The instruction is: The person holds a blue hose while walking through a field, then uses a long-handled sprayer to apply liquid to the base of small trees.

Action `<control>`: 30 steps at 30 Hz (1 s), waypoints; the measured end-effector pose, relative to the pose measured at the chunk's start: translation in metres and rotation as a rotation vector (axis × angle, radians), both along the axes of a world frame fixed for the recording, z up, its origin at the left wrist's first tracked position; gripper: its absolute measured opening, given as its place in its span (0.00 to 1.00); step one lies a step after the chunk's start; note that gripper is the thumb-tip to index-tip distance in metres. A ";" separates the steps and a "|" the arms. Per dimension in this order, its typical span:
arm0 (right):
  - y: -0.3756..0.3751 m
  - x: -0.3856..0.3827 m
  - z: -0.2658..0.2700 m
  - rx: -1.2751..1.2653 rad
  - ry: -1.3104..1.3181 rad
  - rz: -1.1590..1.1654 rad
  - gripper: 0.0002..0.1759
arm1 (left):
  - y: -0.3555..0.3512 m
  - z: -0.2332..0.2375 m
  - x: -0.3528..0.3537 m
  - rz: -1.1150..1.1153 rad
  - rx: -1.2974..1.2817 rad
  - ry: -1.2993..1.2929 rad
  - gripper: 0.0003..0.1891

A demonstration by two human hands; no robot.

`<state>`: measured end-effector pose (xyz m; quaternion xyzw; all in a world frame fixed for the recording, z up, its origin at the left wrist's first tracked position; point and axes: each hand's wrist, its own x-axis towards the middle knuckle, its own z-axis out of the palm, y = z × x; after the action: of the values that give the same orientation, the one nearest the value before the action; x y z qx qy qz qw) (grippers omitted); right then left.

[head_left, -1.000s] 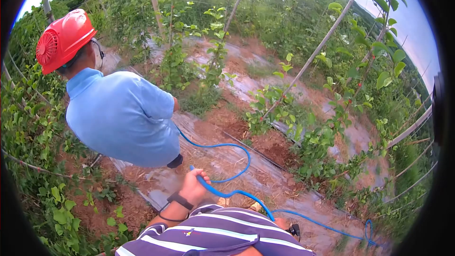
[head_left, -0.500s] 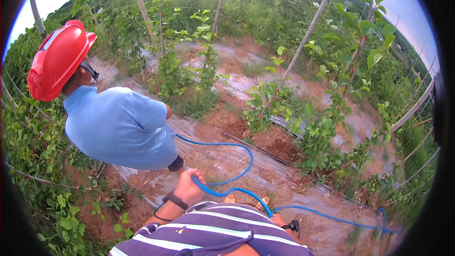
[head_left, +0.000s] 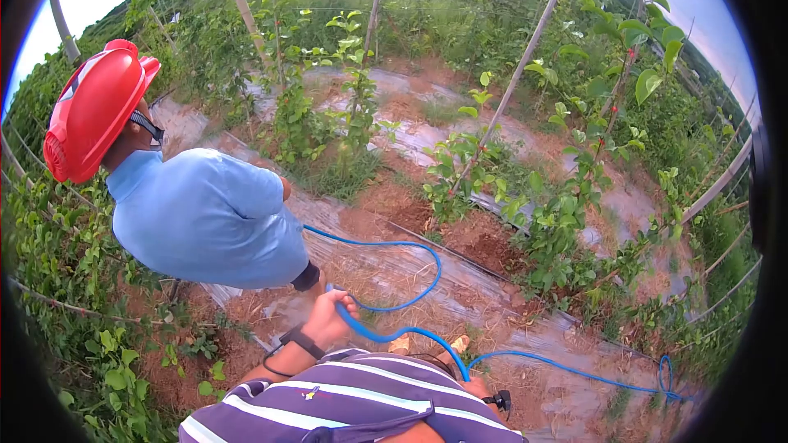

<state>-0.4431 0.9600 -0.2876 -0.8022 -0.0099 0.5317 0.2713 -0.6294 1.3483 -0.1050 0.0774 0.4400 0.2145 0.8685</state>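
Note:
My left hand [head_left: 327, 318] is closed around a blue hose [head_left: 390, 336] in front of my striped shirt, with a dark band on the wrist. From there the hose sags across to my right hand [head_left: 474, 387], which is wrapped around it at my waist and partly hidden by the shirt. Beyond my left hand, the hose curves in a loop over the ground and goes behind a co-worker [head_left: 209, 217] in a blue shirt and red helmet [head_left: 97, 111]. Past my right hand it trails off along the ground.
Leafy plants on poles [head_left: 525, 57] stand ahead and to the right. Plastic sheeting [head_left: 525, 344] and reddish soil [head_left: 484, 246] cover the ground. At lower right the hose has a small tangle [head_left: 666, 377]. More vines [head_left: 115, 369] grow at left.
The view has shifted slightly. The co-worker's helmet sits a little further left and lower. Both my hands keep their hold on the hose, with hardly any movement.

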 end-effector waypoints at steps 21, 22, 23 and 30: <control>-0.001 -0.009 0.006 -0.134 -0.029 0.099 0.19 | -0.001 -0.007 -0.011 0.018 -0.011 0.017 0.05; -0.002 -0.010 0.008 -0.149 -0.036 0.133 0.20 | -0.002 -0.006 -0.012 0.015 -0.016 -0.001 0.05; -0.005 -0.011 0.007 -0.153 -0.034 0.134 0.20 | -0.002 -0.005 -0.013 0.012 -0.019 -0.019 0.05; -0.043 -0.005 -0.094 -0.125 -0.114 0.265 0.19 | -0.003 0.003 -0.013 0.028 -0.019 0.023 0.02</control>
<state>-0.4485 0.9166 -0.3811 -0.8382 -0.0977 0.5159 0.1472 -0.6423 1.3450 -0.1024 0.0656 0.4530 0.2215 0.8611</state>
